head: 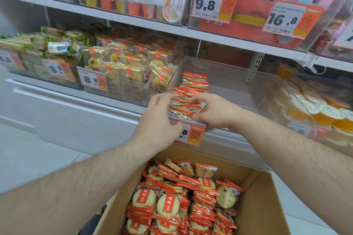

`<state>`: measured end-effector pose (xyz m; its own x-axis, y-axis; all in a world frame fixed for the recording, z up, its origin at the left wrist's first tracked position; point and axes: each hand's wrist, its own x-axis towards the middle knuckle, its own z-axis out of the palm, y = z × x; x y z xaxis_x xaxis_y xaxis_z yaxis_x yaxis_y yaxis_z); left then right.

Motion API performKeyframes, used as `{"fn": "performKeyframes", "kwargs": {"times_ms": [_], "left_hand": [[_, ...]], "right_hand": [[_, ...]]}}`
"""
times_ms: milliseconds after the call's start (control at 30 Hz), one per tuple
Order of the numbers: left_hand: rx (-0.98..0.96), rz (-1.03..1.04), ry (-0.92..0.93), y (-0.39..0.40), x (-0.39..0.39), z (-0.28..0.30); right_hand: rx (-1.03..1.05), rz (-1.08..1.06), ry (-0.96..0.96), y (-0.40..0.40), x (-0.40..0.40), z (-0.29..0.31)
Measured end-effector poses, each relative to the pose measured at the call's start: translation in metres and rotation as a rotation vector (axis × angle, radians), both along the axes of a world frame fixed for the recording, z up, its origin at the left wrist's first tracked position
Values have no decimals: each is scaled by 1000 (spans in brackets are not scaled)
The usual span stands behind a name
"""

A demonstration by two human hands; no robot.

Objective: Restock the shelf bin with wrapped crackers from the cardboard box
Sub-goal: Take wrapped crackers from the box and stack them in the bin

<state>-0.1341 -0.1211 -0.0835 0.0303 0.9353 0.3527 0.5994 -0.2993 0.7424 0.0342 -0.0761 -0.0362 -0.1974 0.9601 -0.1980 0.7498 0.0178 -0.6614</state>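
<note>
At the front of a clear plastic shelf bin [219, 82], two bare forearms reach forward from the bottom corners of the view and meet over a row of wrapped crackers [188, 99]. These red-and-gold packets stand on edge, packed face to face, so the row's long axis runs from the bin's front lip back toward the shelf wall, hugging the bin's left side; the rest of the bin floor to the right shows bare. The left hand [162, 118] curls around the left side of the nearest packets, thumb down by the orange price tag [193, 133] clipped to the bin's front edge. The right hand [212, 112] closes on the same packets from the right, fingers bent over their tops and thumb pressed at their lower front edge, so the front few packets are pinched between both hands. Below, close to the camera, an open cardboard box [267, 206] holds many more of the same round crackers, some lying flat with labels up, others stacked on edge in rough rows. Left of the bin sits a bin of gold-wrapped pastries [129, 68]; to the right, a bin of orange jelly cups [322, 110].
</note>
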Motion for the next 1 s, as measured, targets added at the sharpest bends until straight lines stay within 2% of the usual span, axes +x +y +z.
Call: {"fn": "performKeyframes", "kwargs": {"times_ms": [100, 200, 333, 500, 667, 767, 933, 1000], "left_hand": [[-7, -3, -14, 0, 2, 0], [-6, 21, -47, 1, 4, 1], [3, 31, -47, 3, 6, 2], [12, 44, -48, 3, 6, 3], [-1, 53, -24, 4, 6, 3], [-17, 65, -18, 5, 7, 3], [-17, 69, -11, 5, 8, 4], [-27, 57, -45, 6, 8, 3]], "right_hand": [[-172, -101, 197, 1, 8, 3], [-283, -65, 133, 5, 8, 5], [-350, -58, 167, 19, 2, 3], [-482, -86, 103, 31, -5, -2], [-511, -102, 68, 32, -12, 0], [-543, -109, 143, 31, -10, 4], [-637, -155, 400, 20, 4, 12], [-621, -161, 368, 16, 7, 16]]}}
